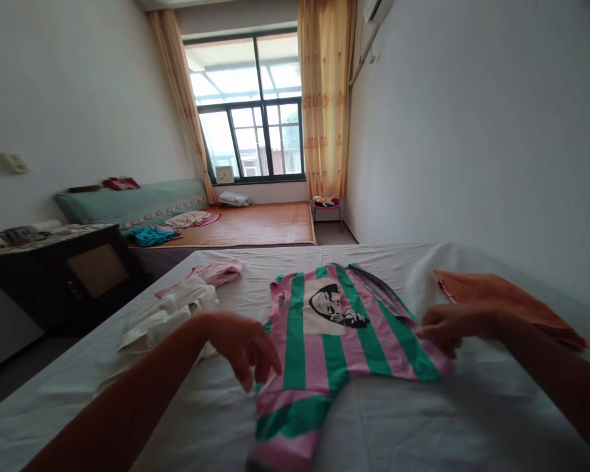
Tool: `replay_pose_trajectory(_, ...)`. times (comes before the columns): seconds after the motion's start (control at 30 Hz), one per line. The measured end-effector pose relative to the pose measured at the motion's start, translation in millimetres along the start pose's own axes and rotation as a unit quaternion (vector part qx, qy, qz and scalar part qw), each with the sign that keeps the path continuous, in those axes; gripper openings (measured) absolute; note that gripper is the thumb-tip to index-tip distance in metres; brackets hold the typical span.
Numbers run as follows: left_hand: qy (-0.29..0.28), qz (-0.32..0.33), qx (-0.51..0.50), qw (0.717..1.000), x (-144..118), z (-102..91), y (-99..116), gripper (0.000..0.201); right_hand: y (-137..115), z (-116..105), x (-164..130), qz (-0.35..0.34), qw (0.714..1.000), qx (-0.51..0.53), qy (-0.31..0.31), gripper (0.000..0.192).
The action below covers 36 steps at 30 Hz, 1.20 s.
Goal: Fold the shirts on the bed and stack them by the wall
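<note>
A pink-and-green striped shirt (319, 367) with a black-and-white print lies spread on the white-sheeted bed (388, 426). Its lower left part folds toward me, and the near end is blurred. My left hand (240, 344) hovers at the shirt's left edge, fingers bent down and apart, with no cloth visibly gripped. On the opposite side, my right hand (440, 328) has its fingers closed on the shirt's right edge, near the corner.
White clothing (172, 314) and a pink garment (221, 272) lie to the left. A folded orange cloth (506, 298) rests beyond my right hand. Farther off are a dark cabinet (93, 269), a second bed with a brown mat (260, 223), and a small stool (327, 204).
</note>
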<state>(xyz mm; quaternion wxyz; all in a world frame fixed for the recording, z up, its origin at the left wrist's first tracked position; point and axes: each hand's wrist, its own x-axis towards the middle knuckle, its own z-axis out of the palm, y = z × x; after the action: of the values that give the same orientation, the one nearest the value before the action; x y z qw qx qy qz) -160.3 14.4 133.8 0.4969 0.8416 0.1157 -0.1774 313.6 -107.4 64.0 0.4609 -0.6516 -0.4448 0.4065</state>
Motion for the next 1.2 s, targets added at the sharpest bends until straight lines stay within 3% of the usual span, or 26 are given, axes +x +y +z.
replay_pose_trajectory(0.03,0.066,-0.009,0.000,0.998,4,-11.2,-8,0.045,-5,3,11,-0.012,0.999,-0.001,0.030,0.029)
replay_pose_trajectory(0.07,0.166,-0.020,0.011,0.986,9,-24.3,-18,0.040,-11,8,23,-0.022,0.998,0.000,0.053,0.029)
replay_pose_trajectory(0.1,0.291,-0.035,0.035,0.955,16,-38.4,-28,0.035,-17,15,37,-0.036,0.996,0.007,0.078,0.029)
replay_pose_trajectory(0.13,0.418,-0.057,0.070,0.904,23,-52.5,-39,0.033,-23,24,51,-0.050,0.994,0.011,0.096,0.029)
replay_pose_trajectory(0.2,0.490,-0.094,0.101,0.861,41,-78.2,-62,0.031,-31,43,79,-0.067,0.992,0.013,0.107,0.030)
replay_pose_trajectory(0.3,0.490,-0.152,0.129,0.849,70,-107.0,-92,0.033,-32,70,114,-0.075,0.991,0.013,0.109,0.029)
replay_pose_trajectory(0.43,0.476,-0.210,0.157,0.839,108,-129.1,-116,0.021,-19,95,150,-0.099,0.985,-0.045,0.131,0.032)
replay_pose_trajectory(0.53,0.458,-0.217,0.162,0.847,127,-131.6,-113,0.014,-14,101,163,-0.126,0.981,-0.088,0.115,0.031)
replay_pose_trajectory(0.6,0.437,-0.157,0.164,0.870,130,-124.0,-102,0.020,-14,96,162,-0.142,0.985,-0.080,0.063,0.024)
replay_pose_trajectory(0.67,0.368,-0.032,0.169,0.914,125,-109.5,-85,0.023,-14,82,153,-0.143,0.988,-0.046,-0.020,0.016)
replay_pose_trajectory(0.73,0.220,0.088,0.157,0.959,115,-91.7,-70,0.018,-10,64,142,-0.130,0.986,-0.020,-0.098,0.016)
replay_pose_trajectory(0.8,0.085,0.121,0.119,0.982,106,-75.2,-60,0.016,-4,46,131,-0.119,0.983,-0.018,-0.142,0.020)
replay_pose_trajectory(0.83,0.070,0.102,0.094,0.988,103,-68.6,-58,0.020,0,40,128,-0.120,0.982,-0.024,-0.146,0.022)
replay_pose_trajectory(0.9,0.159,0.009,0.057,0.986,102,-59.8,-60,0.038,7,32,124,-0.129,0.982,-0.038,-0.131,0.030)
replay_pose_trajectory(1.0,0.351,-0.126,0.042,0.927,113,-55.0,-69,0.060,12,38,123,-0.144,0.980,-0.059,-0.125,0.044)
replay_pose_trajectory(1.07,0.401,-0.143,0.056,0.903,126,-54.5,-74,0.064,11,46,123,-0.143,0.975,-0.069,-0.154,0.046)
replay_pose_trajectory(1.2,0.436,-0.093,0.096,0.890,143,-64.6,-77,0.040,-1,55,124,-0.129,0.973,-0.068,-0.182,0.041)
